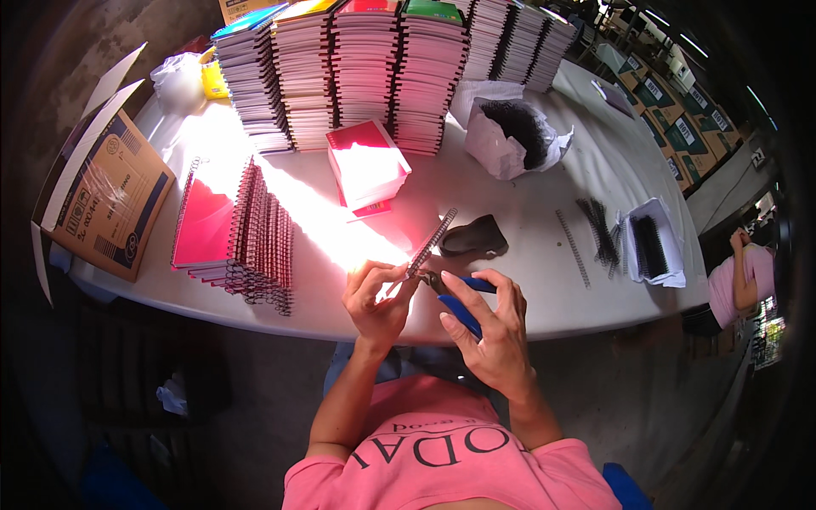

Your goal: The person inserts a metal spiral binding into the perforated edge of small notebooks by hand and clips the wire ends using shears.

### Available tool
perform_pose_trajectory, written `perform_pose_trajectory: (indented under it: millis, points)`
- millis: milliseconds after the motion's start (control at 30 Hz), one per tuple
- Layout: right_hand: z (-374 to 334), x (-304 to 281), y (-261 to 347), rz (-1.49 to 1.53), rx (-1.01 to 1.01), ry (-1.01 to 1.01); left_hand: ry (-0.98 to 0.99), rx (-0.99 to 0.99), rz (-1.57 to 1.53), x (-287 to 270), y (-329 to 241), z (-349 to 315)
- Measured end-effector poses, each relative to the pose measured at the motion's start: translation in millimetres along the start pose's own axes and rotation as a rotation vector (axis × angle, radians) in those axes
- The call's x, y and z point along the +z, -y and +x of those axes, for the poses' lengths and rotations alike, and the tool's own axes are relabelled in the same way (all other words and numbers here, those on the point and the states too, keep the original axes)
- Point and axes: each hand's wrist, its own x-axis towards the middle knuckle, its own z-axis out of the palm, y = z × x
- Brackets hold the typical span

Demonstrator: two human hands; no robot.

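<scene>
My left hand (378, 297) is closed at the near end of a dark spiral binding coil (434, 240), which slants up and away to the right. Strong glare hides whether a notebook is attached to it. Pliers with blue handles (461, 316) are in my right hand (497, 331), thumb on one handle and fingers on the other. The handles stand apart, and the jaws meet the coil's near end beside my left fingertips. A dark curved object (474, 237) lies just beyond the pliers.
Red spiral notebooks (208, 217) are piled at left beside a cardboard box (110, 195). Tall notebook stacks (365, 76) line the back, with a smaller red-topped stack (367, 161) before them. White-wrapped black coils (518, 136), a loose coil (573, 248) and a coil tray (653, 245) lie right.
</scene>
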Motion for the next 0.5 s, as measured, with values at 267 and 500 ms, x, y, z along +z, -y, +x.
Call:
perform_pose_trajectory:
  millis: [267,500]
  points:
    - [-0.4,-1.7,-7.9,0.934,0.351,0.405,-0.019,0.127,0.039,-1.6,-0.2,-2.3]
    - [-5.9,11.4,-24.4,0.441,0.235,0.189,-0.191,-0.346,-0.244,0.1,15.4,-4.2]
